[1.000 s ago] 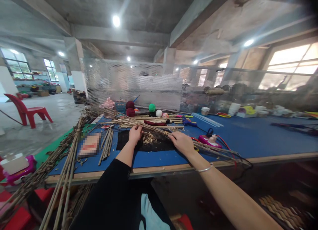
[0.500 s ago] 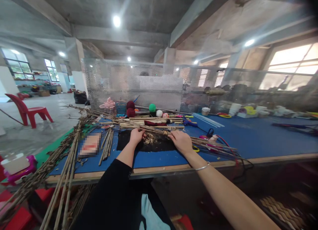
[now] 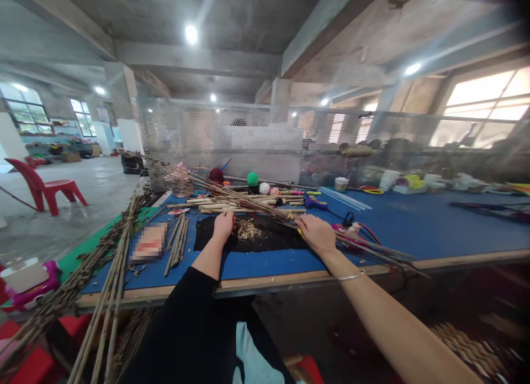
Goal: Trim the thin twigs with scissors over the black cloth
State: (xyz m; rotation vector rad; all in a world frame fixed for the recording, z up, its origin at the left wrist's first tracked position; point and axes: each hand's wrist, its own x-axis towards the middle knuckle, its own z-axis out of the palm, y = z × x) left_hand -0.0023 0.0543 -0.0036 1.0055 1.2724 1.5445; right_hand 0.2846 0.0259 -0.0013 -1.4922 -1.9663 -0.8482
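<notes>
My right hand (image 3: 317, 233) is closed round a bundle of thin dry stalks (image 3: 248, 199), which slants across the table from back left to front right. The stalks' thin ends (image 3: 385, 248) stick out to the right of that hand. My left hand (image 3: 224, 226) rests over the left part of a black cloth (image 3: 273, 241), its fingers curled; what they hold, if anything, is hidden. Small pale chips (image 3: 249, 229) lie heaped on the cloth between my hands. Just behind the cloth, several cut sticks (image 3: 219, 210) lie in a row.
Short sticks (image 3: 179, 241) and a blurred-out packet (image 3: 149, 241) lie left on the blue table (image 3: 256, 268). Long stalks (image 3: 114, 273) lean over its left edge. Yarn balls (image 3: 252, 179), a blue glue gun (image 3: 312, 201) and a perforated screen (image 3: 223, 135) stand behind.
My right hand has moved right with the stalk bundle, whose left end has shifted right too. My left hand has moved slightly left, and more of the chips now show.
</notes>
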